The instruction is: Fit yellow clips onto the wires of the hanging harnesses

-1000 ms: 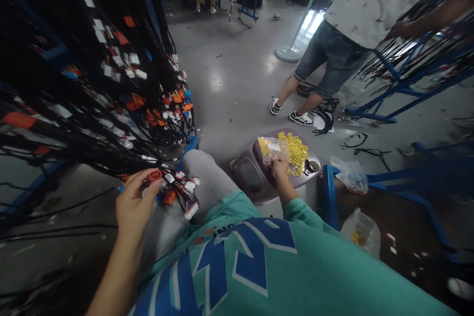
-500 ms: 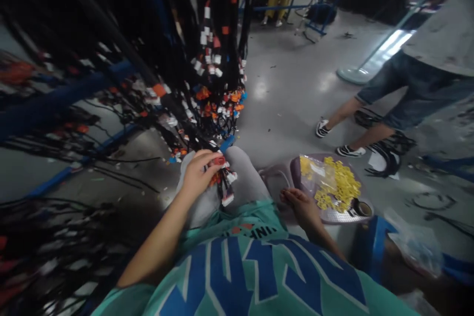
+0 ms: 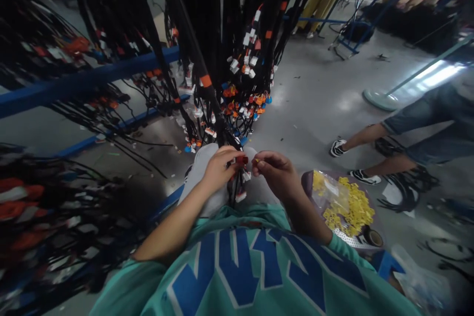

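As seen from my head, left to right: blue rack rail (image 3: 85, 80), crossing behind hanging black cable bundles (image 3: 207, 24) tipped with white and orange plugs.

Left hand (image 3: 218, 170): thumb and forefinger pinched on a red connector (image 3: 242, 160) at the end of a black harness, above my grey-clad knee (image 3: 202, 173). Further white plugs (image 3: 242, 185) dangle just below the grip.

Right hand (image 3: 277, 174): fingers pressed together on a small yellow clip (image 3: 256, 161), held just beside the connector; whether the two touch, I cannot tell.

Handling, by judgement: connector light, rigid plastic, best held by its flat sides; its cable limp and likely to tug back. Clip tiny, light, easily dropped; take it at the edges, near the tip.

Right of my knee: purple stool (image 3: 307, 182) bearing a clear bag (image 3: 329, 192) and a heap of yellow clips (image 3: 357, 210), with a tape roll (image 3: 372, 238) beside them.

Far right: another person's legs (image 3: 370, 136) in sneakers, standing on the grey floor (image 3: 314, 103).
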`<state>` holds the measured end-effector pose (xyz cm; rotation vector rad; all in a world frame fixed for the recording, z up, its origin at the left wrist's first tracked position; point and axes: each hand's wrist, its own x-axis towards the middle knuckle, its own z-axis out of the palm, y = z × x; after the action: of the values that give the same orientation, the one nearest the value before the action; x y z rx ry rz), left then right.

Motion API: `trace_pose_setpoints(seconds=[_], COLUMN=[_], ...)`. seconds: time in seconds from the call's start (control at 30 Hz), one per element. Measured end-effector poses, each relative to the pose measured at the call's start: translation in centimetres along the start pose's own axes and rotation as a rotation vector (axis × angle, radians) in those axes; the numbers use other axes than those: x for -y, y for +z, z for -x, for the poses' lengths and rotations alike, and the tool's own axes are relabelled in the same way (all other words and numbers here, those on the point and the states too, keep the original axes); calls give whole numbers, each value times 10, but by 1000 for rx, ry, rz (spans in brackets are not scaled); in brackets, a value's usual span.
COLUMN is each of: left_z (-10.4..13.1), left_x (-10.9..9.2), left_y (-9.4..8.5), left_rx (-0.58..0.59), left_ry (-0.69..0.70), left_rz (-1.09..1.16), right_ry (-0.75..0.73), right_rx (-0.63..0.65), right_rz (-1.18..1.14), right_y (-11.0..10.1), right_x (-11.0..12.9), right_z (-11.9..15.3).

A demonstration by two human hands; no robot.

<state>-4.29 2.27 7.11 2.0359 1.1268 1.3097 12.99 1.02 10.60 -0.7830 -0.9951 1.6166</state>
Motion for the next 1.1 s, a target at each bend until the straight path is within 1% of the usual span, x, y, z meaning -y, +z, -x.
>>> trace_pose_setpoints(seconds=[0.2,0.33,0.43,0.57,0.83,0.97,1.1], left_z=[-1,0,1,1,0,0,1], left_x=[3,5,7,8,4,3,3], left_y=[1,2,2,2,2,3,3], left_rx=[-9,-13,-9,-30,-27,-36,-45], left_ry=[16,1,-20,-29,-82,-95,-90], left_rz=[7,11,30,37,69,73,75], right_ry=[24,28,18,-32,12,-29,-161], right_rx=[8,2,-44,-110,-90,-103,-140], right_rz=[-4,17,63,121,262,379,597], right_y=[3,4,5,5,9,10,8], right_x=[-2,-3,-5,-6,-2,-2,-7], right_z=[-1,-3,-4,-3,0,1,0])
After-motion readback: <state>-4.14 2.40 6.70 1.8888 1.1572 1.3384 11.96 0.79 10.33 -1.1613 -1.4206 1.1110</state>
